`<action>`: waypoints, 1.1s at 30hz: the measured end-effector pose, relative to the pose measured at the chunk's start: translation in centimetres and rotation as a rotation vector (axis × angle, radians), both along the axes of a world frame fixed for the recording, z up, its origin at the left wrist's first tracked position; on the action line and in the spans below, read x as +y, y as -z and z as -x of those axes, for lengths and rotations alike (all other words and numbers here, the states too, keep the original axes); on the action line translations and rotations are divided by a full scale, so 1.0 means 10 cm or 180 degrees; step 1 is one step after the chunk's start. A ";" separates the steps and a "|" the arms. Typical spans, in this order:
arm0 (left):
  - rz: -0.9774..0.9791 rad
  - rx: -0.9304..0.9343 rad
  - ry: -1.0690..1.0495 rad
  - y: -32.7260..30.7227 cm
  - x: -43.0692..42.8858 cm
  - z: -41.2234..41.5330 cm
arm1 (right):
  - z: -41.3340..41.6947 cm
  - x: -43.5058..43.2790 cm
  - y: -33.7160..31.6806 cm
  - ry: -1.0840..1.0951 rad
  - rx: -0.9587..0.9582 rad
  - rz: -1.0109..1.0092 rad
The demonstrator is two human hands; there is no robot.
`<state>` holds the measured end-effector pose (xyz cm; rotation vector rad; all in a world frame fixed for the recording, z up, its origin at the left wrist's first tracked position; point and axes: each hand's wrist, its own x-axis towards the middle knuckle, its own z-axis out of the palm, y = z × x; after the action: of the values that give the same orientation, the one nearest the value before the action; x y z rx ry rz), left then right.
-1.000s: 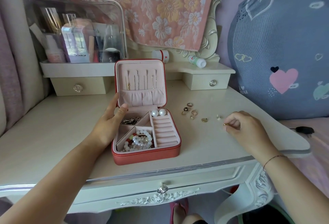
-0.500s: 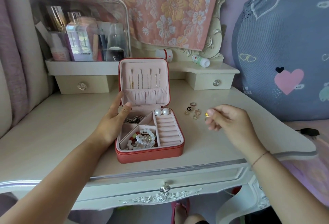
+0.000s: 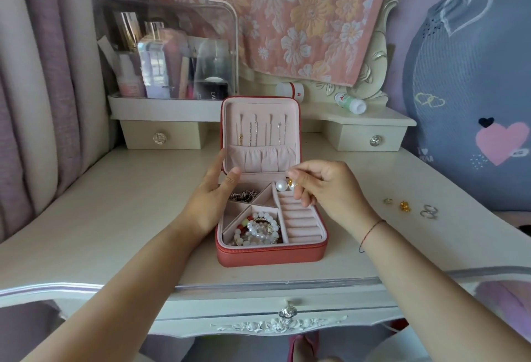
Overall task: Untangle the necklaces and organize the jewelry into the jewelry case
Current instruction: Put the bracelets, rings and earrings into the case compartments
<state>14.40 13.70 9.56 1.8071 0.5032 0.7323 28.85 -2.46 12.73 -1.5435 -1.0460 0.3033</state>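
A red jewelry case [image 3: 270, 255] stands open on the white dressing table, its pink lid upright with several thin chains [image 3: 253, 133] hanging inside. My left hand [image 3: 214, 203] rests against the lid's left edge, fingers apart, thumb on the lid's inner face. My right hand [image 3: 324, 189] hovers over the ring rolls [image 3: 298, 220], pinching a small gold earring [image 3: 290, 182] beside two pearl earrings [image 3: 281, 185]. A pearl bracelet heap [image 3: 258, 229] fills the front compartment. Dark metal pieces [image 3: 244, 195] lie in the back-left compartment.
Several small rings and a gold piece [image 3: 405, 206] lie on the table [image 3: 115, 218] to the right of the case. A clear cosmetics box [image 3: 169, 54] sits on the back left shelf. Two small bottles [image 3: 349, 102] lie at the back. A big grey cushion [image 3: 474, 88] stands at the right.
My right hand picked a small gold earring off the table at the right and carried it left over the case. My left hand stayed on the lid. The camera moved closer.
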 end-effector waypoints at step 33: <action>-0.0058 0.0161 -0.0067 -0.01 -0.01 0.01 | -0.02 -0.05 -0.06 0.0186 -0.1104 0.1040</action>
<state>14.33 13.64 9.67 1.8437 0.5513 0.7090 29.05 -2.96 13.35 -1.9662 -1.2618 0.1735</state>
